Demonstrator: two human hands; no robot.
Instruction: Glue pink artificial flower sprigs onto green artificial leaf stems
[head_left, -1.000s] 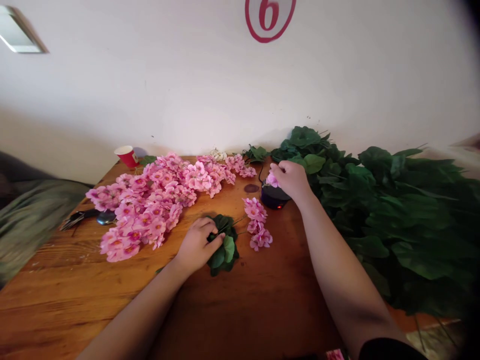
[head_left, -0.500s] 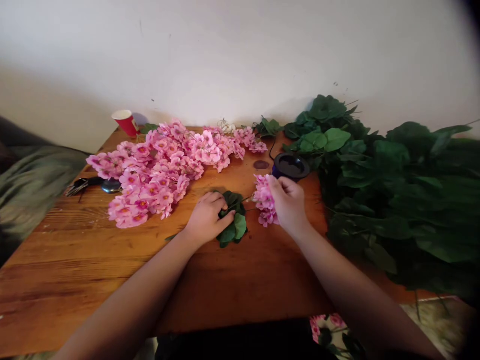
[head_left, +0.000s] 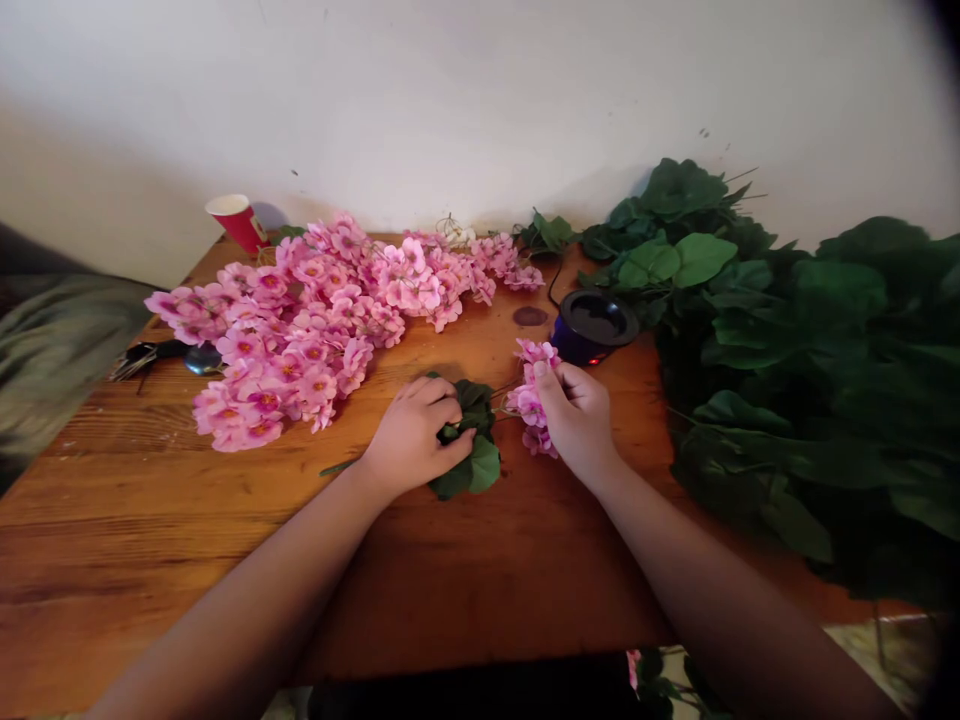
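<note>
My left hand (head_left: 416, 437) is closed around a bunch of green artificial leaves (head_left: 484, 462) low over the wooden table (head_left: 480, 570). Its fingers curl over the leaves and hide part of them. Just to the right, my right hand (head_left: 577, 415) pinches a small cluster of pink artificial flowers (head_left: 531, 400) between thumb and fingers. Thin stems run between the leaves and the flowers. Right behind my right hand stands a dark round pot (head_left: 596, 325) with a cord and a small red light.
A large heap of pink flowers (head_left: 300, 335) covers the table's back left. Green leaves (head_left: 810, 400) are piled along the right side. A red paper cup (head_left: 238, 224) stands at the back left corner, and a dark-handled tool (head_left: 161, 352) lies near the left edge.
The view has shifted slightly. My right hand and the pink flowers have drawn a little away from the dark pot, whose red light now shows. My left hand keeps its hold on the leaves.
</note>
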